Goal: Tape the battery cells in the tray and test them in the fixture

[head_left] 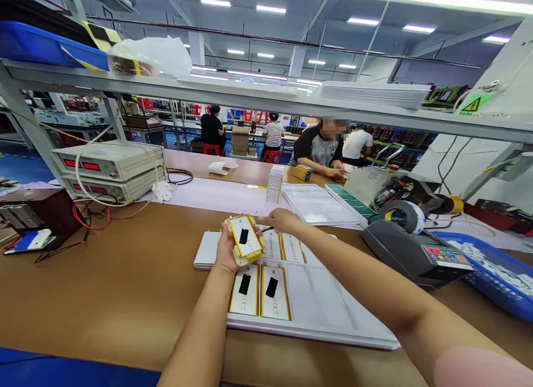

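My left hand (225,250) is wrapped round a pale yellow holder (245,259), on which lies a silver pouch battery (241,238) with yellow edges and a black patch. Just right of it, my right hand (280,219) is closed, its fingers pointing left; a small dark thing shows beneath the fingertips, its kind unclear. Below both hands lies a white compartment tray (320,330). Two batteries with black patches, one on the left (244,290) and another beside it (275,292), lie in its near row. Another battery (293,248) lies in the far row, partly beside one my right hand overhangs.
White sheets or trays (206,250) lie left of the tray. A tape dispenser (416,254) and a blue basket (491,270) stand at right. Stacked meters (112,167) with cables are at left. Behind is a tall battery stack (275,184); a co-worker (318,148) sits opposite. A shelf (250,90) crosses overhead.
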The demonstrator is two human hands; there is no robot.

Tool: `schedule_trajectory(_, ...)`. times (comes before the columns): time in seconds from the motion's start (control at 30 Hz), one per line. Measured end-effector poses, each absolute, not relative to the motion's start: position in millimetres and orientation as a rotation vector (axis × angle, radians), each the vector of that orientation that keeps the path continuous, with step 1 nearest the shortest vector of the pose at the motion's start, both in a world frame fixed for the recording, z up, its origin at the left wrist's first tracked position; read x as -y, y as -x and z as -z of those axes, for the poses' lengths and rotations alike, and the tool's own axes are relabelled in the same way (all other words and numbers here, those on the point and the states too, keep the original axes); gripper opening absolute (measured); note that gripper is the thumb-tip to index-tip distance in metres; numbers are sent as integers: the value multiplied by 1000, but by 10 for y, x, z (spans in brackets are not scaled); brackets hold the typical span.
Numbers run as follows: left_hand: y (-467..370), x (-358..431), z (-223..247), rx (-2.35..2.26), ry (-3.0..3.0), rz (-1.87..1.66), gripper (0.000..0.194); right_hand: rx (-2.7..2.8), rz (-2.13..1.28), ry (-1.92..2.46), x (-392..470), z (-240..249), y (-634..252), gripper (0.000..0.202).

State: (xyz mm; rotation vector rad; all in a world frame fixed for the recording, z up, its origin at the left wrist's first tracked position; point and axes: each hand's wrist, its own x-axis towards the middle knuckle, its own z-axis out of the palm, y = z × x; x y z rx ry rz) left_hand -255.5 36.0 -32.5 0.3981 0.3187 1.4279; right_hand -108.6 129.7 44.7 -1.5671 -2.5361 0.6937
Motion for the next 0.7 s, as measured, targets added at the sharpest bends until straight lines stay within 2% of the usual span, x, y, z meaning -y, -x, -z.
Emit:
schedule_trajectory(0.1, 2537, -342, 279, -283, -401, -1464, 66, 2695, -31, 1823, -1469, -440, 748, 23)
schedule_trajectory(0.17, 2533, -352, 268, -307, -374, -1485, 64, 2762, 98, 1877, -1521, -374, 549, 19)
schedule_trajectory(0.47, 2561, -384, 267, -423, -287, -1621, 60, 2730, -35, 1928, -1364, -1, 394, 26)
schedule_trajectory(0.6, 2566, -386, 273, -433, -290, -1626, 59, 2551, -317, 2012, -1448, 78, 316, 18)
schedule_trajectory(0.7, 2573, -398, 297, -453, -293, -1617, 58, 2402, -675, 2037, -1512, 161, 259, 38)
